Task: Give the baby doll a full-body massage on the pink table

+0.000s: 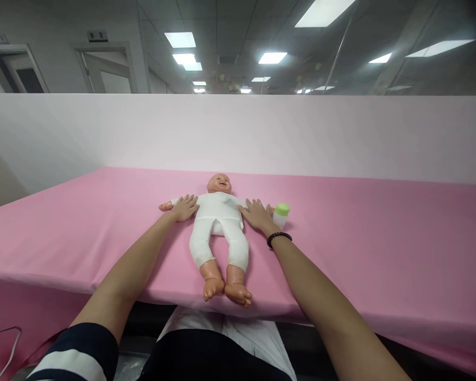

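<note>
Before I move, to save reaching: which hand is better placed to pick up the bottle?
Right, probably: the right hand is close beside the bottle, while the left hand is across the doll from it.

One doll [218,206], one bottle [281,215], one bracelet [279,234]

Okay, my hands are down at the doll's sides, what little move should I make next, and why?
Probably lift your right hand straight up before moving it sideways: the green-lidded bottle is close beside its wrist, so a sideways sweep might knock it.
</note>
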Demonstrator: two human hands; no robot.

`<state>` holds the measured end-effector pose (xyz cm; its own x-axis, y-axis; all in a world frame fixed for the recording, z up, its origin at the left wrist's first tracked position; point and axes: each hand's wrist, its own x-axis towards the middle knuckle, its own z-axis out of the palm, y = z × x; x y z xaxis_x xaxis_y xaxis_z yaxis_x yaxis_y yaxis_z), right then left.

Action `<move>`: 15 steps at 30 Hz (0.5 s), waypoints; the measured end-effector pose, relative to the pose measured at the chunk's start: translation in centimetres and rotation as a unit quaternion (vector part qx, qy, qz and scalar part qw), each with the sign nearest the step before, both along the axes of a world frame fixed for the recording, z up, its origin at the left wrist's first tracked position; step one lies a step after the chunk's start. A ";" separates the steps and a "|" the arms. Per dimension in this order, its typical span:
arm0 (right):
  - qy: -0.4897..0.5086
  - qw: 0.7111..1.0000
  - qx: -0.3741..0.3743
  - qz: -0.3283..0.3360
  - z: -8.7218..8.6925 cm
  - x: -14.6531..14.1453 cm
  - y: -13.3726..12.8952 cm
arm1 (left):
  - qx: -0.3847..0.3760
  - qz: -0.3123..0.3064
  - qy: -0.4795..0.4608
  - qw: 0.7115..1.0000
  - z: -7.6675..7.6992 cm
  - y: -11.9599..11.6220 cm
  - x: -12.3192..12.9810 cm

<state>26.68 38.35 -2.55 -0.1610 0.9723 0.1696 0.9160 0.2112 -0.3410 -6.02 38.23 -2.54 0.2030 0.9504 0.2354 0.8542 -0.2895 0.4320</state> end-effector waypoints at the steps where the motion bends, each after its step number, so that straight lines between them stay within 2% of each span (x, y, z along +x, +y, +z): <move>1: -0.011 1.000 0.001 -0.011 0.1 0.5 0.0 | 0.006 0.019 0.029 0.999 0.2 0.0 -0.7; 5: -0.038 0.997 0.013 -0.059 0.8 2.3 0.2 | -0.004 0.141 0.141 0.980 1.2 -0.8 -2.9; 8: -0.033 0.992 -0.008 -0.119 1.1 3.7 0.4 | -0.018 0.218 0.147 0.965 1.7 -1.4 -3.9; 11: -0.023 0.989 0.009 -0.148 1.0 4.6 0.4 | 0.020 0.264 0.111 0.958 1.7 -1.7 -4.3; 13: -0.008 0.983 0.088 -0.159 0.8 4.7 0.3 | 0.086 0.284 0.052 0.953 1.5 -1.7 -4.2; 15: 0.048 0.967 0.175 -0.178 0.7 4.4 0.1 | 0.156 0.297 -0.060 0.940 1.2 -1.5 -3.8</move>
